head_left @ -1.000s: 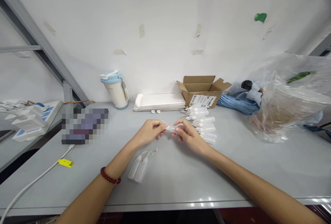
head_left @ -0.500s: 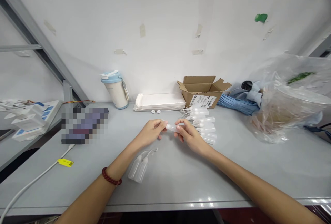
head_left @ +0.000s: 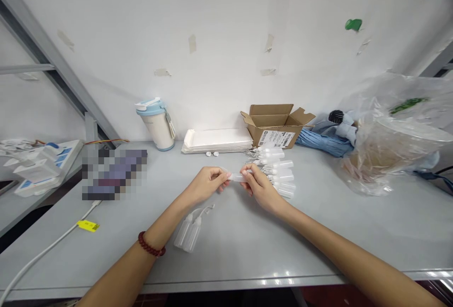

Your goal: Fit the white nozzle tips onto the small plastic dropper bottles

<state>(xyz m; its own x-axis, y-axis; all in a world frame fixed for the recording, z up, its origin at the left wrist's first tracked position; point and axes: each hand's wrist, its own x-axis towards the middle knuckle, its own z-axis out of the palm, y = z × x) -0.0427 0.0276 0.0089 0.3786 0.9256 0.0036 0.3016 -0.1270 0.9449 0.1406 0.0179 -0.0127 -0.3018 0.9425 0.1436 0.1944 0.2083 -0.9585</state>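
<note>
Between my two hands a small translucent plastic bottle (head_left: 238, 177) lies sideways above the table. My left hand (head_left: 211, 182) pinches its neck end, and the fingers cover that end. My right hand (head_left: 255, 183) is closed around the other end of the bottle. Two similar bottles (head_left: 189, 234) with thin white tubes lie near my left forearm. Just beyond my right hand, several more such bottles (head_left: 281, 174) lie in a row, their tubes pointing left. Two small white caps (head_left: 212, 154) rest on the table beyond my hands.
Behind the hands are a stack of white envelopes (head_left: 219, 139) and an open cardboard box (head_left: 272, 130). A cup (head_left: 157, 125) stands to their left. A blue umbrella (head_left: 323, 141) and a plastic bag (head_left: 392, 151) lie right. A white cable (head_left: 46, 245) crosses the left side.
My left fingers have closed further over the bottle's neck end, hiding it. My right hand still grips the other end. The view has shifted slightly.
</note>
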